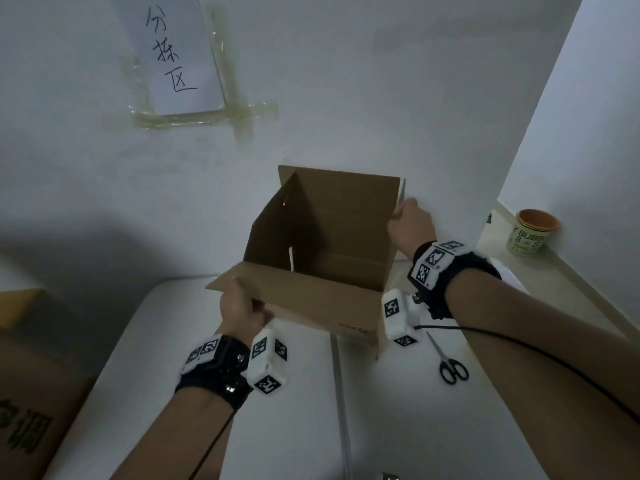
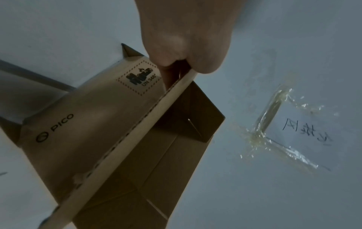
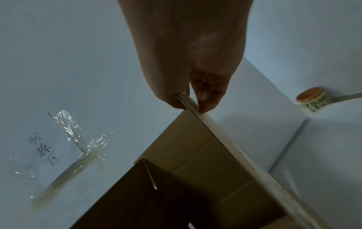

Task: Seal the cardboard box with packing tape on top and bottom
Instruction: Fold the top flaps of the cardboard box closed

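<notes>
The open, untaped cardboard box (image 1: 322, 258) is held over the white surface (image 1: 398, 410), a flap edge pinched by each of the left hand (image 1: 242, 311) and right hand (image 1: 410, 223) (no tape in view); flap folding is judged next.

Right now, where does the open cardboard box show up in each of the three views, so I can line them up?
Head view: cardboard box at centre on the white table, left hand and right hand gripping opposite flaps.
Left wrist view: box fills lower left, PICO print visible.
Right wrist view: box fills lower centre-right.
Shared landmark: taped paper sign on the wall.
</notes>
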The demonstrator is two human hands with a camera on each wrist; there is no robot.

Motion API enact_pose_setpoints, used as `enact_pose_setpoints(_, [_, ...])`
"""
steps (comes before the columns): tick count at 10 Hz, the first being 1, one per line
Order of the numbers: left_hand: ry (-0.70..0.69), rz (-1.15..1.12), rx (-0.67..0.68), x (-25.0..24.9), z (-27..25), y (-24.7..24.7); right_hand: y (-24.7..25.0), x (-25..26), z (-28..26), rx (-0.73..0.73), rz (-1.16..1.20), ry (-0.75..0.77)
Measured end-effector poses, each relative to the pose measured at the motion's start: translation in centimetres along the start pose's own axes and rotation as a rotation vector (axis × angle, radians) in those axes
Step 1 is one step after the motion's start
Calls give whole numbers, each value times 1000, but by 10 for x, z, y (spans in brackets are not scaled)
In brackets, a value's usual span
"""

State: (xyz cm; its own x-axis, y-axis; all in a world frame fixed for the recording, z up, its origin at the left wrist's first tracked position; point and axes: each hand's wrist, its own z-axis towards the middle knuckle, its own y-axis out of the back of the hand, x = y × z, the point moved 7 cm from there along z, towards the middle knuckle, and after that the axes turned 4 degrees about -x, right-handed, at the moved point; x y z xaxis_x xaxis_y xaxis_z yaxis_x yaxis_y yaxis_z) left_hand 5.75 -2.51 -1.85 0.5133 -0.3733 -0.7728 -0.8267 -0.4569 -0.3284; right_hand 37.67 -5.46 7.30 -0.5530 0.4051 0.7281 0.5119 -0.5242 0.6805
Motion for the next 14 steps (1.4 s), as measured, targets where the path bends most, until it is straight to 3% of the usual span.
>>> enact_pose_setpoints(1, [-11,32,79,8,9,-2,-13,18,-4,101,14,65])
enact_pose_setpoints(3, [-83,55,74,-2,22,12,-41,22,-8,135,26,179])
enact_pose_setpoints(4, [-77,128,120,-5,44,23,-56,17,-3,227,-5,179])
enact_pose_setpoints(5, [-91,311,52,-16,54,33,-73,14,-3,344,-138,212])
enact_pose_setpoints(6, [-266,635,46,-33,59,23,-87,6,-7,445,-216,205])
enact_pose_setpoints(7, [-446,998,88,-46,63,5,-90,-16,-5,557,-372,156])
enact_pose_setpoints(8, [-507,1220,143,-47,71,-4,-91,-44,-10,745,-407,61])
enact_pose_setpoints(9, [-529,1345,179,-46,71,-13,-99,-55,-18,771,-393,67])
enact_pose_setpoints(10, [-581,1398,198,-46,66,-28,-110,-53,-20,772,-450,132])
enact_pose_setpoints(12, [-611,1243,338,-55,49,-64,-122,-48,-19,812,-343,134])
enact_pose_setpoints(14, [-522,1250,406,-51,40,-64,-125,-46,-10,786,-382,118])
